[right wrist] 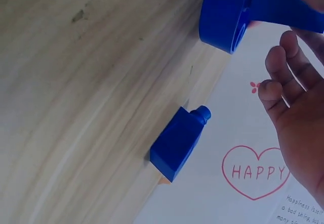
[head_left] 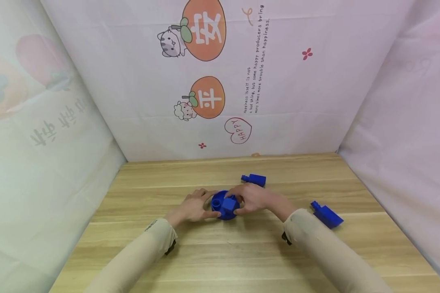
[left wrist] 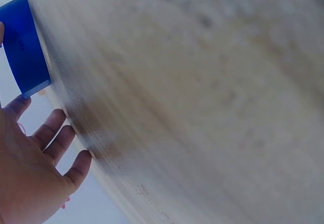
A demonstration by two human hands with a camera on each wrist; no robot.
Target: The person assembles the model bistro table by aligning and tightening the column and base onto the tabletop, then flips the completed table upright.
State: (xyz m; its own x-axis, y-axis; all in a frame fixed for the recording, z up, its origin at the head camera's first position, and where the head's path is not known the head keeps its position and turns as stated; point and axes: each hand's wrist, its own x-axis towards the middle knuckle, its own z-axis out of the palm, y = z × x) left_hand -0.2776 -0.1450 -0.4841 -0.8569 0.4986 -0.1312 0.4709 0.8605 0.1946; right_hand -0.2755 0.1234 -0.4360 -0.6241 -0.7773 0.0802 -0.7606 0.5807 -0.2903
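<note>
A round blue base (head_left: 224,215) with a hollow round socket on its left stands on the wooden table. My left hand (head_left: 195,205) holds the base's left side between thumb and fingers; in the left wrist view the hand (left wrist: 38,168) has its other fingertips near the tabletop. A square blue block (head_left: 229,204) stands upright on the base's right part. Thumb and fingers of my right hand (head_left: 254,198) pinch this block, which the right wrist view shows as a blue block (right wrist: 276,3) rising from the base (right wrist: 220,16). Its lower end is hidden.
Behind my right hand lies a blue block with a narrow knobbed end (head_left: 257,180), also in the right wrist view (right wrist: 177,143). Another such block (head_left: 328,216) lies to the right, beside my right sleeve. Printed white cloth (head_left: 278,89) encloses the table's back and sides.
</note>
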